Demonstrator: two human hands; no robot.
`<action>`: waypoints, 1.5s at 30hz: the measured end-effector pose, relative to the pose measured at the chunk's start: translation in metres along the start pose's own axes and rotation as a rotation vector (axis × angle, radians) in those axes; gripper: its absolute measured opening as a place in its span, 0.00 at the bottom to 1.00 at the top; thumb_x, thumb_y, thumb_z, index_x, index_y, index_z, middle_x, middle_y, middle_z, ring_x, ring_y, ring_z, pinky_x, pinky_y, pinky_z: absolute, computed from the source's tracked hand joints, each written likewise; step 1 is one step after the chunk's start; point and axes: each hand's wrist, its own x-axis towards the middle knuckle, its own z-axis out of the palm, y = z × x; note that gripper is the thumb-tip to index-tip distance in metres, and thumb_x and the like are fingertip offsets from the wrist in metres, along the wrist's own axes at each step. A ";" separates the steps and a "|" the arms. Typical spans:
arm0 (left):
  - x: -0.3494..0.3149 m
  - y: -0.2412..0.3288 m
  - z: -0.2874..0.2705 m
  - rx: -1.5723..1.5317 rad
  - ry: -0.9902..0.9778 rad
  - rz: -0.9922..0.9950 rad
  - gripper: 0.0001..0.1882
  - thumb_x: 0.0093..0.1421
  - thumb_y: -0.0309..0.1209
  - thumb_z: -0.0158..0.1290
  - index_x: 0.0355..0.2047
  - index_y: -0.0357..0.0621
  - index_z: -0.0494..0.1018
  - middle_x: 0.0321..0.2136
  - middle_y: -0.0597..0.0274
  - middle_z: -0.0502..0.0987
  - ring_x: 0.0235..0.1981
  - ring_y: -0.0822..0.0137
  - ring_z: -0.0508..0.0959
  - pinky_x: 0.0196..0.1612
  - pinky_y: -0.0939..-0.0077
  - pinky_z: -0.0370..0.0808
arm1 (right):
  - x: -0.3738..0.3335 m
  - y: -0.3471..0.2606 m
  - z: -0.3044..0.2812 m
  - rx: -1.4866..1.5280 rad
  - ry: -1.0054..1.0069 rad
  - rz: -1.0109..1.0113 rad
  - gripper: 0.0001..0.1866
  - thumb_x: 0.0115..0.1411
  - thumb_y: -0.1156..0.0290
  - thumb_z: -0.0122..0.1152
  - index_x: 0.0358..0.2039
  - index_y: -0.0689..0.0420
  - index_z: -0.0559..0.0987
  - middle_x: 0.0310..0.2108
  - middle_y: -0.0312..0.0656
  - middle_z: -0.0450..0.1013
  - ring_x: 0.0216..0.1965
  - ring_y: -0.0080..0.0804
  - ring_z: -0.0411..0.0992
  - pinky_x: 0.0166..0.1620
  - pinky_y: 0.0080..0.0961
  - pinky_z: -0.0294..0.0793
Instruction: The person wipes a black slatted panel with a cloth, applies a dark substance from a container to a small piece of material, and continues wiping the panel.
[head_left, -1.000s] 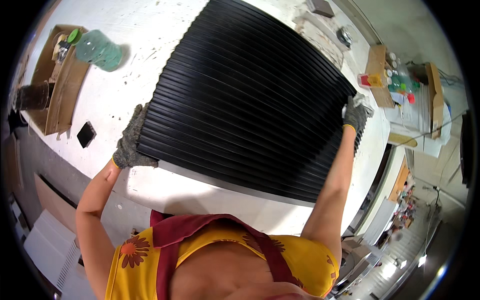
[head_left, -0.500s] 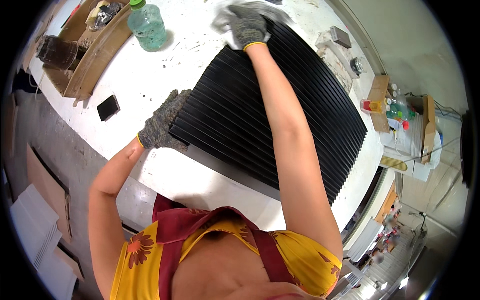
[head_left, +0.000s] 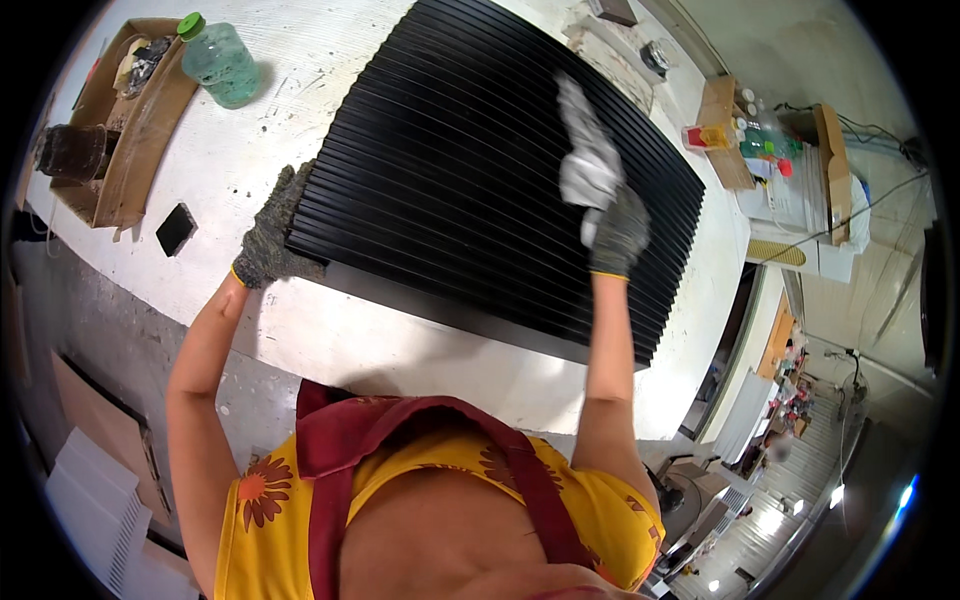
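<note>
The black ribbed panel (head_left: 450, 180) lies beside the left hand (head_left: 275, 232), which is spread wide against its near-left corner, and under the right hand (head_left: 622, 235), curled around a whitish cloth (head_left: 590, 175). Its ribs and apparent long axis run rightward from the left hand, slanting nearer. White worktop (head_left: 330, 330) extends around it; a cluttered room (head_left: 790, 490) lies beyond the right hand.

- Ribbed panel (head_left: 470, 190): satin sheen; metal or plastic, cannot tell.
- Work gloves (head_left: 268, 235): coarse knit, matt.
- Rag (head_left: 592, 178): creased cloth, blurred.
- Bottle (head_left: 224, 68): translucent plastic, smooth.
- Open-topped box (head_left: 150, 150): matt cardboard.
- Tabletop (head_left: 300, 110): scuffed, speckled.
</note>
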 end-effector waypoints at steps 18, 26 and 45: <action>-0.006 0.008 -0.012 -0.093 -0.047 -0.080 0.67 0.32 0.56 0.73 0.68 0.39 0.53 0.68 0.47 0.55 0.69 0.50 0.53 0.71 0.56 0.46 | -0.034 -0.315 -0.022 0.333 0.112 -0.619 0.21 0.57 0.62 0.59 0.51 0.53 0.74 0.52 0.46 0.68 0.57 0.50 0.64 0.57 0.55 0.60; -0.001 -0.013 0.020 -0.059 0.004 -0.076 0.64 0.34 0.51 0.73 0.67 0.38 0.53 0.65 0.45 0.60 0.67 0.51 0.59 0.70 0.58 0.50 | -0.042 -0.298 -0.028 0.362 0.065 -0.487 0.20 0.55 0.67 0.57 0.50 0.51 0.77 0.49 0.42 0.73 0.52 0.43 0.68 0.55 0.42 0.65; -0.036 0.000 0.008 -0.023 -0.022 -0.316 0.61 0.37 0.51 0.73 0.69 0.56 0.53 0.69 0.56 0.54 0.71 0.45 0.42 0.71 0.51 0.48 | -0.213 0.020 -0.083 0.178 0.051 -0.119 0.23 0.61 0.64 0.59 0.52 0.66 0.74 0.50 0.52 0.73 0.50 0.41 0.72 0.53 0.35 0.72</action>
